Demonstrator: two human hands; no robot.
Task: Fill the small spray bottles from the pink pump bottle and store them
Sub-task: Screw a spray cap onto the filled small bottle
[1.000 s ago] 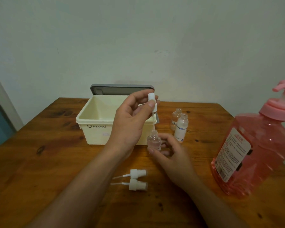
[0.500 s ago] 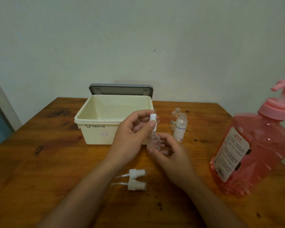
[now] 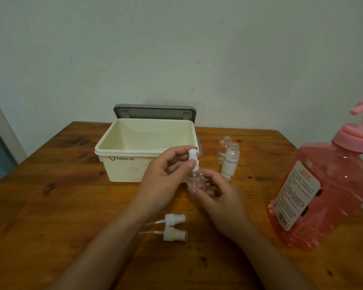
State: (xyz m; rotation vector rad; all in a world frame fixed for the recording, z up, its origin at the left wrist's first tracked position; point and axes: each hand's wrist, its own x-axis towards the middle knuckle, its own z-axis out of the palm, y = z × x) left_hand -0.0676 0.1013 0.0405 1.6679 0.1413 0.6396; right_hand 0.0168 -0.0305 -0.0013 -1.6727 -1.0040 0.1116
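Two loose spray caps (image 3: 175, 226) on tabletop (image 3: 50, 216), 6 o'clock of hands. Right hand (image 3: 220, 195) clamped on small clear bottle (image 3: 195, 181); left hand (image 3: 166, 174) pinches white spray top (image 3: 192, 159) seated in its neck. Two open bottles (image 3: 228, 160) at 1 o'clock. Cream box (image 3: 143, 151) at 11 o'clock. Pink pump bottle (image 3: 327, 185) at 3 o'clock.
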